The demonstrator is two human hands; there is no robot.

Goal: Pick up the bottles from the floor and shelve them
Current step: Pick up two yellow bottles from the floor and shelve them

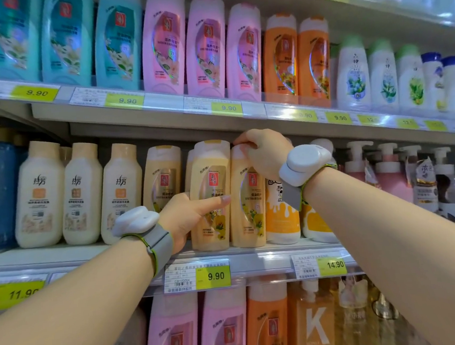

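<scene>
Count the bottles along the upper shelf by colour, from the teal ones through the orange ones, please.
Teal bottles: 3
Pink bottles: 3
Orange bottles: 2
Total: 8

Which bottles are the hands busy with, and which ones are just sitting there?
Busy with:
- left hand holding a yellow bottle
- right hand gripping the next yellow bottle by its cap

Just sitting:
- cream bottles
- pink bottles
- orange bottles
- price tags
</scene>
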